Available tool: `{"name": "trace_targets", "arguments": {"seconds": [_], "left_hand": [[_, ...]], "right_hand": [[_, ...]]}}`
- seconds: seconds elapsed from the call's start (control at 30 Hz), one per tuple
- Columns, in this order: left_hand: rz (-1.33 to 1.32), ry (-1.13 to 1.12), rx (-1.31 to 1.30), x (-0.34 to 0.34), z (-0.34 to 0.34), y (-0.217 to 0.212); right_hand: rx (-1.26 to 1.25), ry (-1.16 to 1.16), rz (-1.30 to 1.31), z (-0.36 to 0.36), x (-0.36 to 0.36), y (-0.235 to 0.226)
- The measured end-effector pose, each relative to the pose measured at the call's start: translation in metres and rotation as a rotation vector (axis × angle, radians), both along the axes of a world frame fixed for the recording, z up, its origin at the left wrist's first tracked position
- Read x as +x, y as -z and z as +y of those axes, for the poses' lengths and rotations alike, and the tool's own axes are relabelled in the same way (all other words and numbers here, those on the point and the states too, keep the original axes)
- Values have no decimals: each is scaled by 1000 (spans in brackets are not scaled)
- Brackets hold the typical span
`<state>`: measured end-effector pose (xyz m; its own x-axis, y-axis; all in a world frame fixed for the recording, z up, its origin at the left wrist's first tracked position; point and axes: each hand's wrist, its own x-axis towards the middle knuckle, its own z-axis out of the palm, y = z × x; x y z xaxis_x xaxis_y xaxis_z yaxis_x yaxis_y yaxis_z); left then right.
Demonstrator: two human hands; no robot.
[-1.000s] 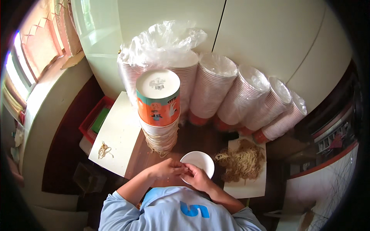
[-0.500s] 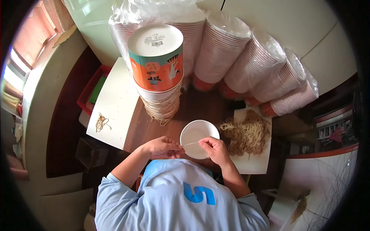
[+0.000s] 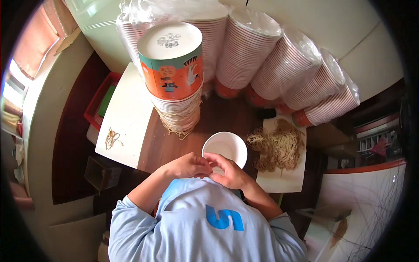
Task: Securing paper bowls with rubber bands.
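Observation:
My left hand is closed, its fingers and thumb pinched together at the near side of a white paper bucket. The thin tan string it pinched a moment ago is hidden by the fingers. My right hand meets it, fingers stretched toward the left fingertips and thumb apart below. The bucket stands mouth up on the brown table, just beyond my hands. A tangled heap of tan strings lies on a white board to the right.
An upside-down stack of buckets, its top one orange and teal, carries tan string loops low down. Bagged bucket stacks line the back. A small string bunch rests on the left white board. A red basket sits beyond.
My hands have come together; the string stretched between them no longer shows. My right hand has moved left and its fingers have straightened. The view has shifted slightly.

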<state>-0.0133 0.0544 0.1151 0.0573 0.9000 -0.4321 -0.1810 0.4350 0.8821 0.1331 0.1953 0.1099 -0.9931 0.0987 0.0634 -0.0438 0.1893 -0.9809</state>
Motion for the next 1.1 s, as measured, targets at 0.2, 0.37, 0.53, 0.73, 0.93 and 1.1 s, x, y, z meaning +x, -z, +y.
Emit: {"name": "trace_targets", "arguments": {"seconds": [0.2, 0.37, 0.53, 0.73, 0.93, 1.1], "left_hand": [[98, -79, 35, -3, -4, 16], [-473, -285, -198, -6, -3, 16], [-399, -246, -179, -3, -4, 16], [-161, -228, -167, 4, -3, 7], [-206, -301, -136, 6, -5, 16], [-255, -336, -82, 8, -7, 28]], "right_hand": [[-61, 173, -158, -8, 1, 16], [233, 257, -20, -6, 0, 5], [297, 317, 64, -7, 3, 8], [328, 328, 80, -9, 2, 8], [333, 278, -2, -9, 2, 3], [342, 273, 9, -9, 3, 2]]}}
